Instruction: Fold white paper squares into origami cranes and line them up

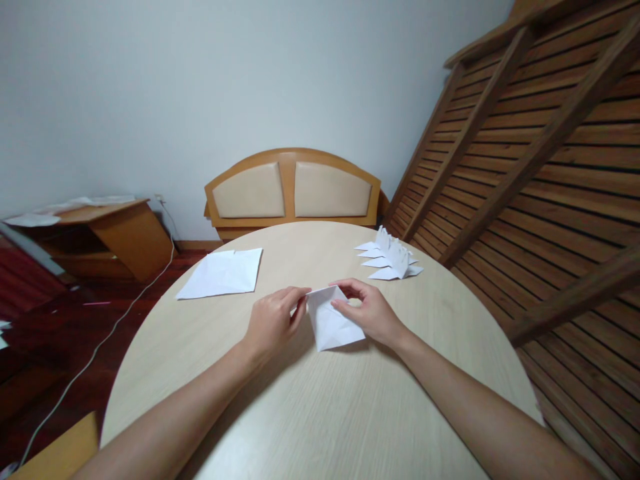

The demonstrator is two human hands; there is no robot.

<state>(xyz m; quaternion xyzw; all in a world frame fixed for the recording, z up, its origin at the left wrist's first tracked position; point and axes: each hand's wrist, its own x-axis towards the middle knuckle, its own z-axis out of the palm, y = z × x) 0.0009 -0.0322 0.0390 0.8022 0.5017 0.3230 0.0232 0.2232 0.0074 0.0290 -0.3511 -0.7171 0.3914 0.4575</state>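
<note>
A folded white paper [331, 323] lies on the round light-wood table [310, 413], just ahead of me. My left hand [273, 321] pinches its upper left corner with closed fingers. My right hand [369, 310] grips its upper right edge, thumb on top and fingers curled behind. Both forearms rest low over the table.
A stack of flat white sheets [221, 273] lies at the far left of the table. Several folded paper figures [390, 258] sit at the far right. Behind the table stands a wooden headboard [293, 189]; a slatted wooden frame [540, 173] leans at right, a low cabinet [107, 233] at left.
</note>
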